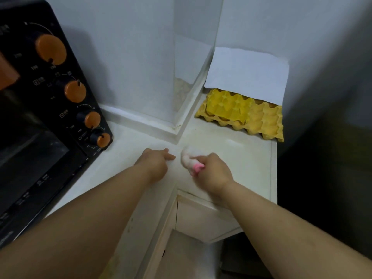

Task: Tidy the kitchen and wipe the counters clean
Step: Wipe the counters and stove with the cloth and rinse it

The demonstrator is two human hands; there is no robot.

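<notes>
- right hand (211, 171) fingers curled round white-pink cloth (189, 161), pressed on white tabletop (231, 158) near wall corner
- left hand (156, 165) beside it; fingers loose, forefinger out, touching tabletop
- black oven (46, 117) left; yellow egg trays (245, 115) behind, white paper (247, 73) on top

The white counter (231, 158) wraps around a projecting wall corner. A black toaster oven (40, 117) with orange knobs stands on it at nine o'clock, and stacked yellow egg trays (251, 117) lie at one o'clock, partly covered by a white sheet of paper (247, 73). Near the centre a white-and-pink cloth (190, 160) rests on the surface.
</notes>
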